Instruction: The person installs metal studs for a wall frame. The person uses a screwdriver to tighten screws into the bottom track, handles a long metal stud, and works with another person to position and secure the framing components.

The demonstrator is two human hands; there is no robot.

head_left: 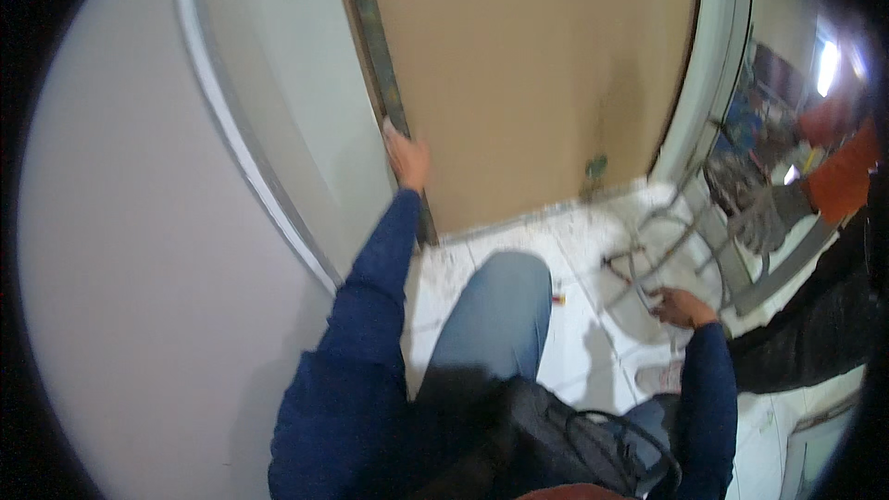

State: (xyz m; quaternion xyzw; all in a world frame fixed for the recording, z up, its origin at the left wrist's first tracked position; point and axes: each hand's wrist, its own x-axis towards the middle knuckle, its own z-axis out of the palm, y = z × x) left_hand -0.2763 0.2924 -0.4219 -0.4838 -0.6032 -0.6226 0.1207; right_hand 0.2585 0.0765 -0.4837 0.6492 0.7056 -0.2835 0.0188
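Note:
My left hand point(407, 159) reaches forward and lies with its fingers stretched along a narrow, stained strip point(375, 42) at the left edge of a brown panel point(528, 83). The panel stands upright inside a pale frame. Low on the right, my right hand point(683, 307) is held above the floor with its fingers curled in. Its fingertips meet the end of a thin grey curved piece point(639, 276), whose kind I cannot make out. Loops of grey cable or hose point(681, 219) lie close beyond that hand.
A co-worker's gloved hand point(764, 222) and orange sleeve point(843, 176) come in from the right, above a dark trouser leg point(796, 343). White floor tiles point(574, 343) carry dirt and a small coloured item point(559, 299). A pale wall point(139, 222) stands at left.

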